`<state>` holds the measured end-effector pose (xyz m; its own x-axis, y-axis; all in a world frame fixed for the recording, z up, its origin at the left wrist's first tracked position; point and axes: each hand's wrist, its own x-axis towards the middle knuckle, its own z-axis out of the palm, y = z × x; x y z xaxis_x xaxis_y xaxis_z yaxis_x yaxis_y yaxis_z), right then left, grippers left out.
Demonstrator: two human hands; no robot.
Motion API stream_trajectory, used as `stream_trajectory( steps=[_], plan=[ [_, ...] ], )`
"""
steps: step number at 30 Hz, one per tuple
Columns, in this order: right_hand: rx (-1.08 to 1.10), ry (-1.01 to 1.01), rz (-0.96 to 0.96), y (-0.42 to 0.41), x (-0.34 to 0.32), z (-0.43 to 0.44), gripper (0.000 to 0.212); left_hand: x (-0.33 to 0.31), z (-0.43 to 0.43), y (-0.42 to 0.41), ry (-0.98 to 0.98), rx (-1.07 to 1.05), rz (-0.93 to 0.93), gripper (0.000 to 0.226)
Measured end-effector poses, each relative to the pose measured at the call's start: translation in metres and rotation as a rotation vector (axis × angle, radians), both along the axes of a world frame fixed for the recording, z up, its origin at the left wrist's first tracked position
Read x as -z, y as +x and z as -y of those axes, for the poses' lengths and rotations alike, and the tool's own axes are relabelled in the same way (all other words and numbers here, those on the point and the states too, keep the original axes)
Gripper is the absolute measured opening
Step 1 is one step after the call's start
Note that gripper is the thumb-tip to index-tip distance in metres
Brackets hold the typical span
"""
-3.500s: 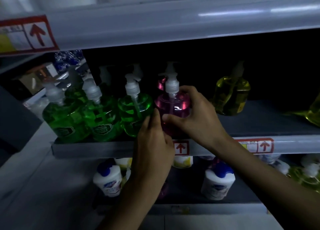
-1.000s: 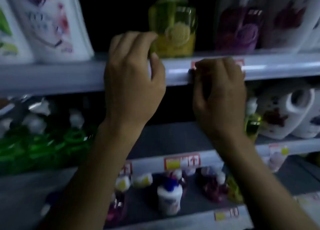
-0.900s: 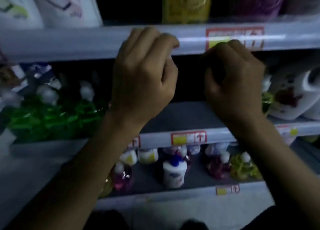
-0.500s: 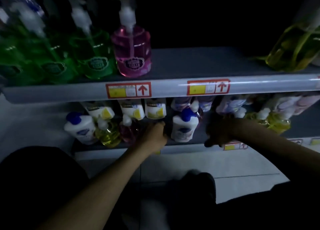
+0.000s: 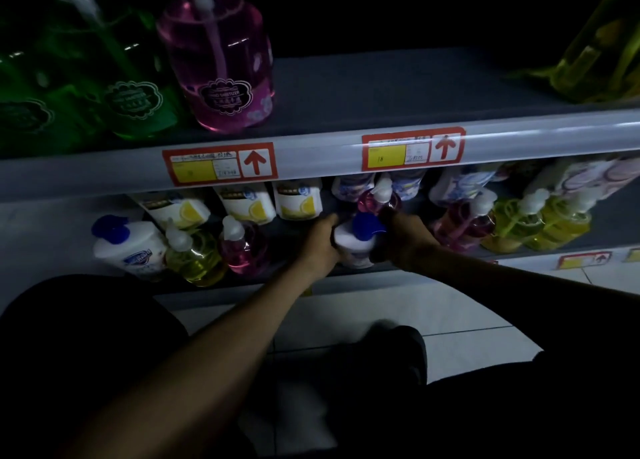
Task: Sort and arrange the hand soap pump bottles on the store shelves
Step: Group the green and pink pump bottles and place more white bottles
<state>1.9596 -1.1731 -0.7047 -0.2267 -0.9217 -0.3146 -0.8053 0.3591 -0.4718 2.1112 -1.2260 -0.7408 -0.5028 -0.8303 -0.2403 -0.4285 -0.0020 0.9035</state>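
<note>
Where my two hands meet near the middle of the lower shelf (image 5: pixel 235 290), close to its front edge, they hold one white pump bottle (image 5: pixel 356 245) with a blue pump head between them. My left hand (image 5: pixel 320 240) has its fingers curled round the bottle's left side. My right hand (image 5: pixel 407 240) grips the right side; it is in shadow, and the lie of each finger cannot be made out. The bottle stands upright.

Directly behind it stands a small pink bottle (image 5: pixel 379 199), touching or nearly touching my right hand; I cannot tell which. Toward the shelf's left end stand a second white bottle (image 5: pixel 131 247) with a blue top, a small yellow bottle (image 5: pixel 194 256) and another pink bottle (image 5: pixel 244 249), side by side along the front edge. Lemon-printed pouches (image 5: pixel 246 205) line the back. Toward the right end stand a pink pump bottle (image 5: pixel 464 224) and yellow-green pump bottles (image 5: pixel 540 221) in a row.

On the upper shelf (image 5: pixel 311 160), a large pink bottle (image 5: pixel 221 63) stands near the front edge, with large green bottles (image 5: pixel 135 77) just beside it on the left and a yellow bottle (image 5: pixel 606 50) well apart at the right end. Two red-framed price tags (image 5: pixel 412 148) with upward arrows sit on that shelf's front rim. Lighting is dim throughout.
</note>
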Motion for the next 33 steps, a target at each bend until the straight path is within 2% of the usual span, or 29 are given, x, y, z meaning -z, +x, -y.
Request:
stream_trajectory(
  steps=[2,5,11,17,21,23,26,29,33],
  plan=[
    [-0.003,-0.089,0.058,0.001,-0.017,-0.015,0.066,-0.016,-0.006,0.008,0.017,0.014,-0.068,0.044],
    [-0.033,-0.215,0.057,0.003,-0.043,-0.040,0.066,-0.052,-0.017,0.022,-0.038,0.064,-0.100,0.043],
    [-0.063,-0.470,0.220,0.023,-0.120,-0.086,0.057,-0.148,-0.056,0.060,-0.357,0.064,-0.143,0.043],
    [-0.028,-0.925,0.615,0.066,-0.215,-0.106,0.038,-0.245,-0.086,0.079,-0.571,-0.065,-0.396,0.037],
    [-0.079,-1.271,0.754,0.085,-0.301,-0.091,0.045,-0.336,-0.076,0.076,-0.914,-0.062,-0.492,0.039],
    [-0.093,-1.437,0.734,0.088,-0.339,-0.077,0.045,-0.381,-0.066,0.073,-1.107,-0.042,-0.476,0.050],
    [-0.122,-1.570,0.697,0.089,-0.388,-0.048,0.036,-0.414,-0.046,0.071,-1.345,-0.142,-0.333,0.061],
    [-0.156,-1.591,0.679,0.095,-0.421,-0.015,0.026,-0.420,-0.026,0.071,-1.396,-0.221,-0.204,0.071],
    [-0.078,-1.442,0.769,0.106,-0.441,0.031,0.026,-0.419,-0.001,0.070,-1.375,-0.288,0.033,0.091]
  ],
)
